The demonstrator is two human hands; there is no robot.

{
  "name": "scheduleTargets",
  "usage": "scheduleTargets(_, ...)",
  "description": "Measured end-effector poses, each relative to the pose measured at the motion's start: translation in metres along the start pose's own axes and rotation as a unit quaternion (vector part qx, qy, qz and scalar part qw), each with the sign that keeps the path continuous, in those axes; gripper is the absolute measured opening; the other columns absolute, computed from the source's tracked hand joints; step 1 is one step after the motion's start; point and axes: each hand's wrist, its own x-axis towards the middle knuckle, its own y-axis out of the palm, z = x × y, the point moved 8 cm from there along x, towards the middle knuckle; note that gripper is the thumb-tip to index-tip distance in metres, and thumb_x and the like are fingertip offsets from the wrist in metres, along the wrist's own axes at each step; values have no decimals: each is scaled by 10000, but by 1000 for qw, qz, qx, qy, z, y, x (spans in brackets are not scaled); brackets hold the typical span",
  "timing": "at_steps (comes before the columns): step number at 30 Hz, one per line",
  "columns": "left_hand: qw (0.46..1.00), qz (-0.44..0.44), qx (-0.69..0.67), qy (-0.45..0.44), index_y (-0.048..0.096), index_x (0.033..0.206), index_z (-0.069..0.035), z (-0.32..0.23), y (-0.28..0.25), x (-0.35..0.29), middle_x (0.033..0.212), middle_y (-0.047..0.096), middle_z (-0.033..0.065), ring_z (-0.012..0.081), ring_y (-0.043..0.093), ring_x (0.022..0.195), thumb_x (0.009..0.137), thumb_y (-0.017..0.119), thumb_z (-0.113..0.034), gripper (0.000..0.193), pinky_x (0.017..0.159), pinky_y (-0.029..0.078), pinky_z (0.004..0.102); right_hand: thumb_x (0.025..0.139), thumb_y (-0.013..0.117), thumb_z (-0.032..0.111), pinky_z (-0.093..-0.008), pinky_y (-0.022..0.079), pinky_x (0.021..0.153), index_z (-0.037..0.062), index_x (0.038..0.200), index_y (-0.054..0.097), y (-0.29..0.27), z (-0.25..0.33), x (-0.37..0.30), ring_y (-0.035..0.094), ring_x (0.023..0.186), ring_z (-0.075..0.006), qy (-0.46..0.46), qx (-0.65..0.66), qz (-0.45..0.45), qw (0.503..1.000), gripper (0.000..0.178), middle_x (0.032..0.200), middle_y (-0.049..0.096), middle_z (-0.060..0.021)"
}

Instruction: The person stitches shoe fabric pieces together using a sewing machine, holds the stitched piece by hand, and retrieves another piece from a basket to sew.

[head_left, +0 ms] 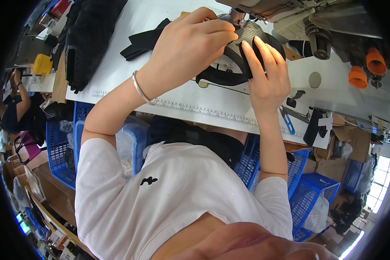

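Mesh, grey and kinda shiny, made up the middle of the curved fabric piece (249, 34), with black fabric around it and a thick black band (225, 78) looping out below, between the two hands. The band looked like part of the same piece, but I couldn't swear to it. The whole thing sat right at the fingertips of both hands, on the desk (175, 97) beneath the sewing machine (286, 11).

Left hand (203, 38) reached across from its own side, wrist bent, silver bracelet (138, 89) on it. Its fingers were curled with the tips bunched at the mesh's edge; couldn't tell if fabric was actually pinched in there. Right hand (267, 71) came up nearly straight, opened out, fingers long and slightly apart, tips resting on the piece, thumb hidden. Black strips (143, 43) lay just past the left hand, and blue snips (286, 120) sat beside the right wrist.
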Motion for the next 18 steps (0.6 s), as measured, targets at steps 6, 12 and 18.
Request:
scheduleTargets(6,1000,-9,-2,-2,763,1046,-75,4,1,-1,1111,732,16,244,653,1011,785,767,-68,262,846,573,333,766,684,144,-264,572,763,238,1124,786,2,0,1,667,1010,-181,1,-12,2,1000,384,1158,711,30)
scheduleTargets(12,1000,-21,-5,10,763,1028,-77,2,-3,4,1083,736,4,234,656,987,787,765,-65,241,814,576,330,737,707,113,-258,572,754,244,1110,791,3,1,2,667,1005,-178,3,-16,-4,1000,404,1142,716,37)
scheduleTargets(18,999,-31,-14,-3,763,1026,-81,8,1,-3,1074,737,0,228,658,985,779,766,-52,249,806,579,324,735,708,104,-261,573,758,248,1107,793,2,1,2,666,1002,-176,4,-22,-2,1000,408,1139,717,38)
